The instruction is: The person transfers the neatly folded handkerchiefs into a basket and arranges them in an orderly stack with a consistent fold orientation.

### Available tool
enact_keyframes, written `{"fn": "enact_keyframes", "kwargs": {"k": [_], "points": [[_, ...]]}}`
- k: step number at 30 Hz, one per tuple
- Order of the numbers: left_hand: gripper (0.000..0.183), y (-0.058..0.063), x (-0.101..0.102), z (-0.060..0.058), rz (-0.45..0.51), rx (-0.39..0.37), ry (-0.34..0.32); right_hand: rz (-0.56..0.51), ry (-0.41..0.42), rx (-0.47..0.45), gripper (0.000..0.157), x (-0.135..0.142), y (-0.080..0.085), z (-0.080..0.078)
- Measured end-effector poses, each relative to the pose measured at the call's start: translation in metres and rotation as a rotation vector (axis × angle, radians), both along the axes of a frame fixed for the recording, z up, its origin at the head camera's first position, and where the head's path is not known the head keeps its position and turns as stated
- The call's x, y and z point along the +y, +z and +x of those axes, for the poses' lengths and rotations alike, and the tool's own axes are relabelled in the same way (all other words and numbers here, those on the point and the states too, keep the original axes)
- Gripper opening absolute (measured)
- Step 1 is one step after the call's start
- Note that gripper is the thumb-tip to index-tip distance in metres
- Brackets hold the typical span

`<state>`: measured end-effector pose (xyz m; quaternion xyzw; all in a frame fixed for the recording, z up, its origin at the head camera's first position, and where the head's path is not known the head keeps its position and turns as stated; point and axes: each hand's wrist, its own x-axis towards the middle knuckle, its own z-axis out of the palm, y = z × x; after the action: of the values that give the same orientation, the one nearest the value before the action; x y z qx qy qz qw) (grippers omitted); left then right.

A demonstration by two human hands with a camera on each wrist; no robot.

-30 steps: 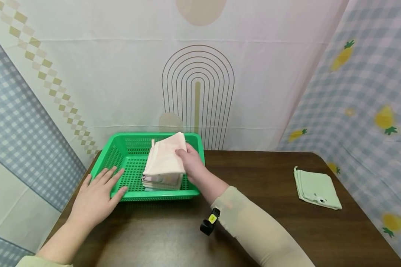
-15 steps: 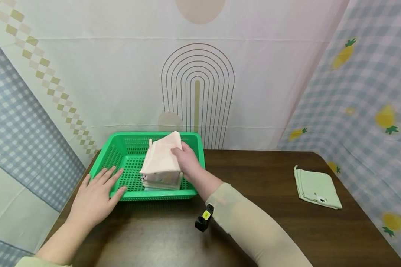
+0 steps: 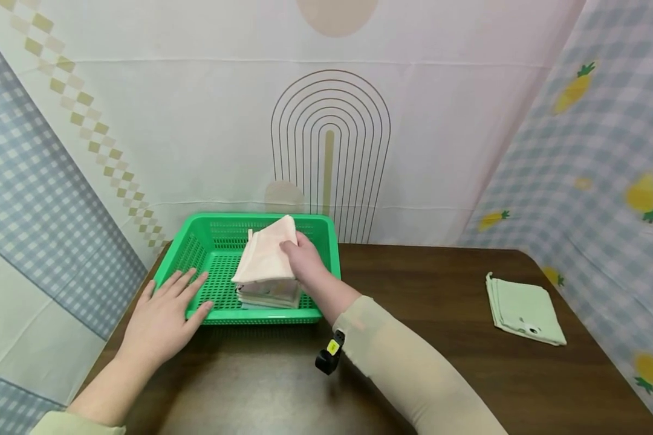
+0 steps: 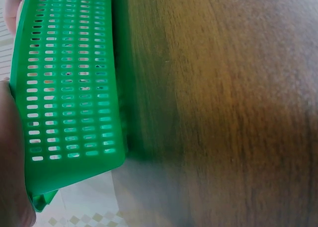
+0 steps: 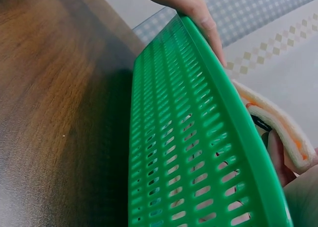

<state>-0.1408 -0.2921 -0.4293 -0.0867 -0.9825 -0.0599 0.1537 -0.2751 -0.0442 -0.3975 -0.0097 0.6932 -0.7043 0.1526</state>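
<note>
A folded pale pink towel [image 3: 266,251] tops a stack of folded towels [image 3: 269,294] on the right side of a green plastic basket [image 3: 283,315]. My right hand [image 3: 306,258] pinches the pink towel's right edge, thumb above and fingers hidden beneath. In the right wrist view that towel [image 5: 278,122] shows its folded layers above the basket rim. My left hand [image 3: 162,315] rests on the basket's front left corner with fingers spread straight. The left wrist view shows part of that hand [image 4: 12,162] along the rim.
A folded light green towel [image 3: 526,311] with a small dark face print lies on the right of the brown wooden table [image 3: 413,272]. Patterned cloth [image 3: 223,121] hangs behind the table and on both sides. A black wrist camera [image 3: 329,356] hangs off my right sleeve.
My right hand has shifted slightly left with the pink towel, which now lies lower over the stack. The left hand keeps its place on the basket. The head view has turned a little.
</note>
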Motion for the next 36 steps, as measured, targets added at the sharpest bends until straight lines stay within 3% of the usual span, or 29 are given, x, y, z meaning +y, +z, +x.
{"fn": "enact_keyframes", "kwargs": {"k": [15,36], "points": [[0.067,0.0013,0.0022,0.0009,-0.004,-0.006,0.002,0.046,0.059,-0.024,0.051,-0.0067,0.0035,-0.0043],[0.067,-0.0010,-0.0004,-0.0002,-0.013,-0.001,0.002,0.081,0.160,-0.102,0.052,-0.0080,-0.0035,-0.0040]]}}
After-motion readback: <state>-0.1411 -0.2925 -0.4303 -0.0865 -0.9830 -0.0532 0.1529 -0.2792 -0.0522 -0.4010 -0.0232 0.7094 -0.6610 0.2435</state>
